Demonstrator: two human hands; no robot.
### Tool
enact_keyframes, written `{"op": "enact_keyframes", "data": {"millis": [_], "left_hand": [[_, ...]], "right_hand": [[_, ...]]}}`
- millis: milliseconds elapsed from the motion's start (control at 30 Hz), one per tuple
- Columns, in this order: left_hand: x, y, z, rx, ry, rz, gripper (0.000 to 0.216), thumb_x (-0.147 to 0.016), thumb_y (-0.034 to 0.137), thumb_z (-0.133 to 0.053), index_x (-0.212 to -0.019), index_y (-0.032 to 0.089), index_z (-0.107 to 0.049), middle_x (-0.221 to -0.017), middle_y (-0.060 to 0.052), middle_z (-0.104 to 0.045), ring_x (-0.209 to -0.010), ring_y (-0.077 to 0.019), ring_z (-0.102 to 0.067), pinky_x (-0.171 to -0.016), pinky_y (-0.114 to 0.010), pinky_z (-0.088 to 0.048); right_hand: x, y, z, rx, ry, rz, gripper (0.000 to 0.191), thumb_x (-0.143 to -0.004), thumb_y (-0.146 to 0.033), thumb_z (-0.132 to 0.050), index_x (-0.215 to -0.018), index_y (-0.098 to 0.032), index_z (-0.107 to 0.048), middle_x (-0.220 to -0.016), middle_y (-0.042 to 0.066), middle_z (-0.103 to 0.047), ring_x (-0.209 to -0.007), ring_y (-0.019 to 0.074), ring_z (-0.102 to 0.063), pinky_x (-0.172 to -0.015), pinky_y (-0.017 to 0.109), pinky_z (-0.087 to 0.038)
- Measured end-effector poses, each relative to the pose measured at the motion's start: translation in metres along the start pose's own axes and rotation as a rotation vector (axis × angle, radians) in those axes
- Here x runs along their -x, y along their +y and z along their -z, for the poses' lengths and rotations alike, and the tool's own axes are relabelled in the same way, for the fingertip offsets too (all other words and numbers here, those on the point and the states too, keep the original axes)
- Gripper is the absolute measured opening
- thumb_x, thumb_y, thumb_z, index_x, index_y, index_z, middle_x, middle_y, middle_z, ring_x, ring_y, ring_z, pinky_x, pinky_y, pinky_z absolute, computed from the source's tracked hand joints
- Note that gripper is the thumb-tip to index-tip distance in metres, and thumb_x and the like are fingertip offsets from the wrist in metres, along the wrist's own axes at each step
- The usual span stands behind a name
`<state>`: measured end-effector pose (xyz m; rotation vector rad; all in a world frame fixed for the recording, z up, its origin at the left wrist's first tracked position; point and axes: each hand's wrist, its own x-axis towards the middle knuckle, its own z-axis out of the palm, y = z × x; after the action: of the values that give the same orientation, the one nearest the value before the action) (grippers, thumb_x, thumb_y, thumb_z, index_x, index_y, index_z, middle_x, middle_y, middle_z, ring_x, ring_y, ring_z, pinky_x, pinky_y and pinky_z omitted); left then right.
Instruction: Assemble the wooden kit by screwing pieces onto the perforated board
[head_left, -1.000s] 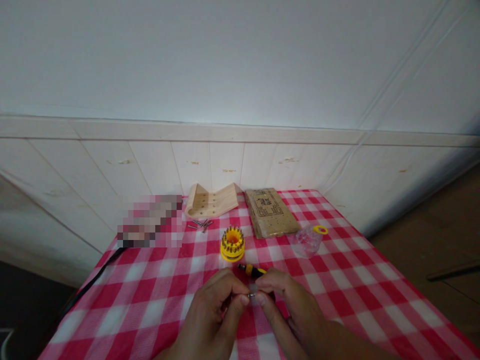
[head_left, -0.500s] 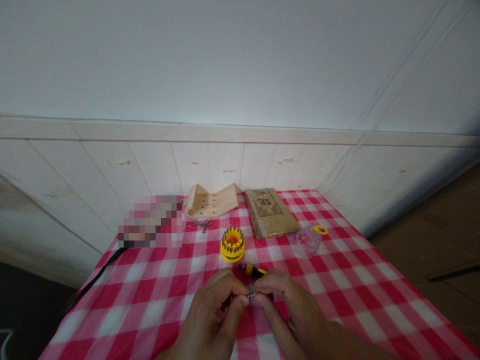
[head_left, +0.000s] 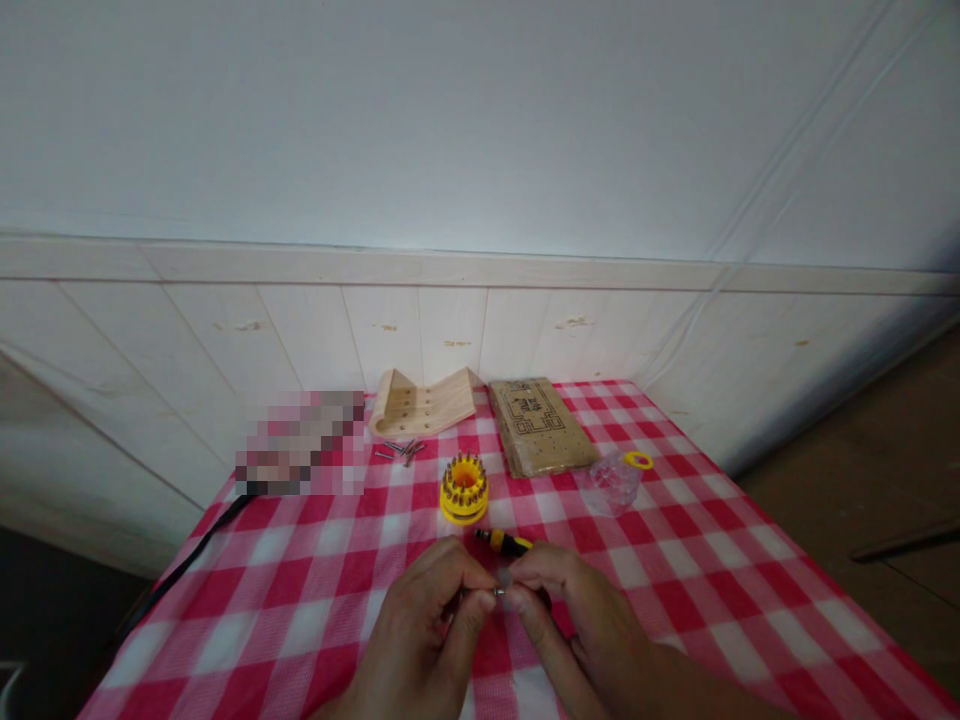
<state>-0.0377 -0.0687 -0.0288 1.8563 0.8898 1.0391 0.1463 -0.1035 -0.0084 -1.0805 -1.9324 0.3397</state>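
Note:
My left hand (head_left: 424, 620) pinches a small shiny metal piece (head_left: 498, 592) between thumb and forefinger, near the table's front. Meeting it tip to tip, my right hand (head_left: 589, 615) closes thumb and forefinger on a small translucent piece (head_left: 505, 577) at the metal piece's other end. Fingertips cover most of both, so their exact kind is unclear. Just beyond my right fingers lies a black and yellow screwdriver handle (head_left: 504, 541), partly hidden by that hand. Behind it stands a round yellow bit holder (head_left: 464, 490) ringed with several screwdriver bits.
A curved wooden piece with holes (head_left: 424, 405) stands at the back, several screws (head_left: 405, 450) before it. To the right are a flat brown cardboard package (head_left: 540, 425) and a clear plastic cover with a yellow ring (head_left: 615, 482). A black strap (head_left: 195, 550) crosses the checked tablecloth's (head_left: 300, 610) left side.
Both hands stay almost in place, still pinching the small pieces. My right fingertips have shifted very slightly toward the left. Nothing else on the table has moved.

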Motion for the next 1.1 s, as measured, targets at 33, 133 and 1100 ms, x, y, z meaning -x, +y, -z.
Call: {"op": "enact_keyframes", "data": {"millis": [33,133,1100], "left_hand": [[0.0001,0.0001,0.0001,0.003,0.001,0.0,0.024,-0.099,0.027,-0.054,-0.078,0.019,-0.064,-0.073,-0.002,-0.062,-0.067,-0.0153,-0.058,-0.06,-0.024,-0.044],[0.0008,0.0005,0.0002,0.005,-0.001,-0.008,0.024,-0.099,0.027,-0.053,-0.078,0.02,-0.064,-0.073,-0.002,-0.062,-0.066,-0.0153,-0.058,-0.06,-0.024,-0.044],[-0.0014,0.0026,0.0017,0.0,0.007,-0.022,0.027,-0.099,0.03,-0.052,-0.077,0.019,-0.063,-0.072,-0.003,-0.062,-0.064,-0.015,-0.058,-0.059,-0.024,-0.045]], "right_hand": [[-0.0007,-0.0003,-0.0001,0.001,0.004,0.002,0.019,-0.097,-0.012,-0.05,-0.111,-0.024,-0.054,-0.09,0.003,-0.07,-0.077,0.0167,-0.072,-0.069,0.025,-0.058],[-0.0018,-0.0007,-0.0005,-0.001,0.017,-0.006,0.018,-0.097,-0.013,-0.049,-0.11,-0.024,-0.054,-0.089,0.003,-0.07,-0.076,0.0173,-0.071,-0.067,0.025,-0.058],[-0.0015,-0.0023,0.0013,0.024,0.026,0.018,0.023,-0.094,-0.011,-0.052,-0.115,-0.023,-0.053,-0.092,0.006,-0.071,-0.079,0.0192,-0.074,-0.069,0.028,-0.062]]}}
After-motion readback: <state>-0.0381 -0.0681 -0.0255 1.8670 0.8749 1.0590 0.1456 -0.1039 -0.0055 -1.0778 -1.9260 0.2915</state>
